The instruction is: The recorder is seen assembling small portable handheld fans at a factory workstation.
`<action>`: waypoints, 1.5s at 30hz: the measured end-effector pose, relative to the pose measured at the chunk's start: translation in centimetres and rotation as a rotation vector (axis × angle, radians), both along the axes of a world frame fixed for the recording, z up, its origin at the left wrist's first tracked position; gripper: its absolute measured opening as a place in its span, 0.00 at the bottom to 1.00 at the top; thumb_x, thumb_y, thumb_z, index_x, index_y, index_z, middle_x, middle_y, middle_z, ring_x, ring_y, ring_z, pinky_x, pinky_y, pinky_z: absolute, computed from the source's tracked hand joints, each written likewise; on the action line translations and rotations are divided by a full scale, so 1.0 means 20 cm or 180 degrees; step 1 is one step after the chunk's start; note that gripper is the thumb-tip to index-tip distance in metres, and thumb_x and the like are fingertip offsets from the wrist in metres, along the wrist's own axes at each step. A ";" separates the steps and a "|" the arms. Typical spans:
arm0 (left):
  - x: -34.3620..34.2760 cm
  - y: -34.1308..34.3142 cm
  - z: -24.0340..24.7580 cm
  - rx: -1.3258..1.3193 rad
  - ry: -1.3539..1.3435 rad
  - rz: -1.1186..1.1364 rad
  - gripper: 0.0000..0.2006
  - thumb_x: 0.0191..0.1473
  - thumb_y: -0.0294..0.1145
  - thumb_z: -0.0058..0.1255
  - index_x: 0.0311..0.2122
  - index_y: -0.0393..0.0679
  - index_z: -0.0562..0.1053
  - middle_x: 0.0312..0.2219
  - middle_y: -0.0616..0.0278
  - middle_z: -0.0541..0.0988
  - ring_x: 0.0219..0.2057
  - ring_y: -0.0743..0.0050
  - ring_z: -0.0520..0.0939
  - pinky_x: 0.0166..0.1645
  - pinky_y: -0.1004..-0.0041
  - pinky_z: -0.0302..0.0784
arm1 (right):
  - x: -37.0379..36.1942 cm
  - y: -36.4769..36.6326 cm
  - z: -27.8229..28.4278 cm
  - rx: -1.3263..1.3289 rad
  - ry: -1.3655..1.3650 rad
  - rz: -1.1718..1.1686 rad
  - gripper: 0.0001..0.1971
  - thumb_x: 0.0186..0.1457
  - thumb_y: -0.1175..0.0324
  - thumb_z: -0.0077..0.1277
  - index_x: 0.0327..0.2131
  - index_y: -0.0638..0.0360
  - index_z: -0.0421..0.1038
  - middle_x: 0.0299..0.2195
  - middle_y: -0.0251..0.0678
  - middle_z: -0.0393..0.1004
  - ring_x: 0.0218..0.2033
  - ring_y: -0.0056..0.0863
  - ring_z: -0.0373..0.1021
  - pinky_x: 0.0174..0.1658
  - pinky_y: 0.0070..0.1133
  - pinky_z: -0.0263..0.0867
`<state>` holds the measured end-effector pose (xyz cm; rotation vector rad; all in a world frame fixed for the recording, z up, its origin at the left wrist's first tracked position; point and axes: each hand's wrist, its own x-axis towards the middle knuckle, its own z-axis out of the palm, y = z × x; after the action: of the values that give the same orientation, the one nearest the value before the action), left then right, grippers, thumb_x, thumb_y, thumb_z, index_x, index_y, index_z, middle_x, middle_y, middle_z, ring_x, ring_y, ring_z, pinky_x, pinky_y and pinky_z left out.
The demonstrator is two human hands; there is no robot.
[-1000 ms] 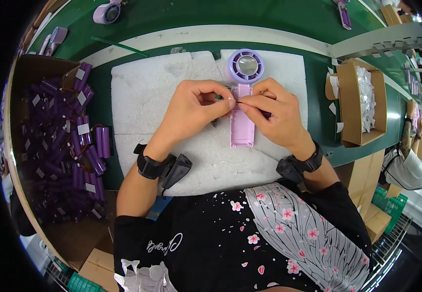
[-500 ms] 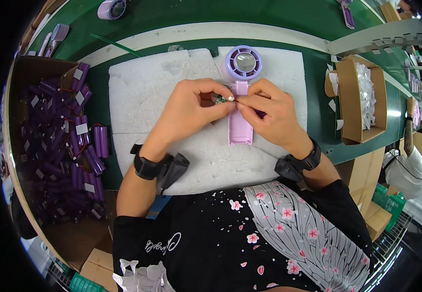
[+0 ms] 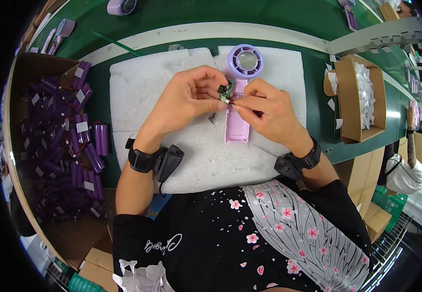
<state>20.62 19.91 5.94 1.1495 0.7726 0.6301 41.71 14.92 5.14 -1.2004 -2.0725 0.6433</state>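
My left hand [image 3: 184, 100] holds a small green circuit board [image 3: 226, 90] between thumb and fingers, tilted above the fan. A white connector [image 3: 227, 100] sits at the board's lower edge. The thumb and forefinger of my right hand [image 3: 271, 112] pinch a thin dark wire [image 3: 232, 102] right beside that connector. Whether the plug is fully seated is too small to tell. Beneath both hands lies a handheld fan, its open pink handle shell [image 3: 237, 129] pointing toward me and its round purple head [image 3: 245, 61] away. My right hand covers part of the handle.
White foam sheets [image 3: 181, 177] cover the green bench in front of me. On the left stands a carton [image 3: 57, 238] of purple battery packs [image 3: 50, 141]. A smaller carton [image 3: 349, 100] with white pieces is at the right. Other fans [image 3: 122, 7] lie beyond the pale rail [image 3: 269, 30].
My left hand has turned and opened up around the circuit board, which now shows more of its face. The pinched wire end has shifted slightly down and left. The fan has moved a little.
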 end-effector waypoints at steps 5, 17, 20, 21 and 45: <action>-0.01 -0.01 -0.01 0.0262 0.0337 -0.0130 0.15 0.44 0.13 0.56 0.41 0.34 0.75 0.34 0.63 0.78 0.35 0.79 0.79 0.42 0.79 0.76 | 0.00 0.00 -0.01 -0.0015 0.0108 0.0023 0.05 0.43 0.76 0.60 0.27 0.61 0.78 0.27 0.33 0.70 0.20 0.23 0.69 0.22 0.18 0.63; 0.02 -0.04 0.01 0.1595 0.0864 -0.0125 0.21 0.43 0.16 0.52 0.46 0.38 0.76 0.35 0.60 0.79 0.33 0.78 0.78 0.39 0.77 0.76 | -0.03 0.00 0.02 0.0052 0.0657 -0.0352 0.13 0.42 0.80 0.62 0.35 0.62 0.76 0.30 0.36 0.72 0.21 0.21 0.71 0.23 0.16 0.64; 0.04 -0.05 0.00 0.1591 0.0919 -0.0015 0.20 0.43 0.17 0.52 0.46 0.37 0.76 0.34 0.59 0.79 0.31 0.78 0.78 0.39 0.77 0.76 | -0.04 -0.01 0.04 -0.0134 0.0709 -0.0540 0.17 0.41 0.80 0.62 0.39 0.61 0.75 0.32 0.36 0.73 0.21 0.18 0.71 0.24 0.14 0.65; 0.04 -0.05 -0.01 0.1400 0.0773 0.0083 0.20 0.43 0.18 0.53 0.46 0.37 0.76 0.33 0.59 0.79 0.31 0.79 0.78 0.39 0.77 0.76 | -0.04 -0.01 0.04 -0.0133 0.0704 -0.0537 0.17 0.41 0.80 0.62 0.39 0.61 0.75 0.32 0.36 0.73 0.21 0.18 0.71 0.24 0.14 0.65; 0.05 -0.05 -0.03 0.1591 0.0874 0.0213 0.13 0.43 0.20 0.54 0.38 0.35 0.77 0.32 0.59 0.78 0.29 0.78 0.78 0.33 0.79 0.73 | -0.05 0.00 0.02 -0.0238 0.0607 -0.0858 0.14 0.42 0.78 0.63 0.36 0.64 0.76 0.32 0.36 0.74 0.18 0.14 0.70 0.20 0.12 0.62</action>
<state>21.68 18.92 5.30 1.6985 0.9167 0.7553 40.70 14.88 5.60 -1.3742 -1.7059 0.6822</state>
